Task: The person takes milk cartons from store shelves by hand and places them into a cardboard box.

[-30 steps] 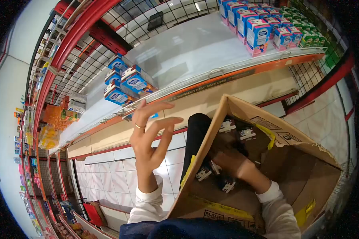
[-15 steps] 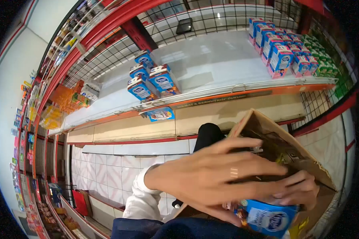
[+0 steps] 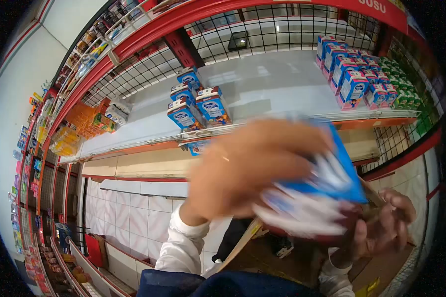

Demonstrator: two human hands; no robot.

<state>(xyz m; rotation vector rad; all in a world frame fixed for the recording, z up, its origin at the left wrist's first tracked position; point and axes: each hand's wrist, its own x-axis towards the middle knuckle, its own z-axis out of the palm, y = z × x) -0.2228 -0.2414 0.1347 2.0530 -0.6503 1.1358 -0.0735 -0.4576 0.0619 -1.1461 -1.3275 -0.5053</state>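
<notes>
1. Head view, with the white shelf [image 3: 272,74] as landmark: orange packs [image 3: 86,119] stood at its left end, with yellow packs [image 3: 64,146] nearer its front.
2. On the shelf's left half, four blue-and-brown cartons [image 3: 213,109] stood upright in a close group; a blue item [image 3: 198,147] showed partly below the shelf's front edge.
3. In front of the shelf, the left hand [image 3: 248,168] had its fingers bent over the held carton [image 3: 349,171], closed as far as the carton's bulk allowed (blur softened both outlines).
4. Below and in front of the shelf sat an open cardboard box [image 3: 394,260], with a dark-and-white pack [image 3: 284,247] inside.
5. The held carton was tilted before the shelf's right half, above the box.
6. Pink-and-blue cartons [image 3: 353,89] stood in rows toward the shelf's right end.
7. The right hand [image 3: 380,232], in front of that end, was half open, fingers loosely curled, gripping nothing visible; whether it touched the held carton, one could not tell.
8. Green packs [image 3: 406,94] filled the shelf's right end.
</notes>
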